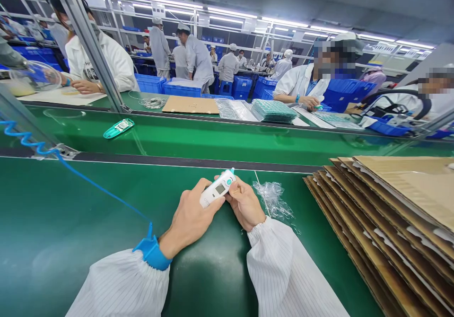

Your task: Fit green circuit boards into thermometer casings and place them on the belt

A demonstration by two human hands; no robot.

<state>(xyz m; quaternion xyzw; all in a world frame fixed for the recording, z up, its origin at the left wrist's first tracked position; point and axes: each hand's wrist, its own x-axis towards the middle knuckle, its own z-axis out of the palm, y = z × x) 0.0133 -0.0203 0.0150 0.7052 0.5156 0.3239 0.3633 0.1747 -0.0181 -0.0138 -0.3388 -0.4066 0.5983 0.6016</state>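
Left hand (191,210): gripping the thermometer (212,195) low
Right hand (245,206): closed near its tip (232,171)
Thermometer: above the table (88,213), casing apparently assembled, not set down
Screen (220,189): perhaps blank; too small to tell
Teal shell (113,132): on the belt (213,142), board (122,126) exposed, seemingly unfinished

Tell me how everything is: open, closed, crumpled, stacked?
Thermometer: held, tilted
Screen: grey, no readable numbers
Left hand: closed around the thermometer
Right hand: closed on it too
Wrist strap: fastened
Blue cord: partly coiled
Clear plastic: crumpled
Cardboard: stacked
Green shell: open, circuit board showing
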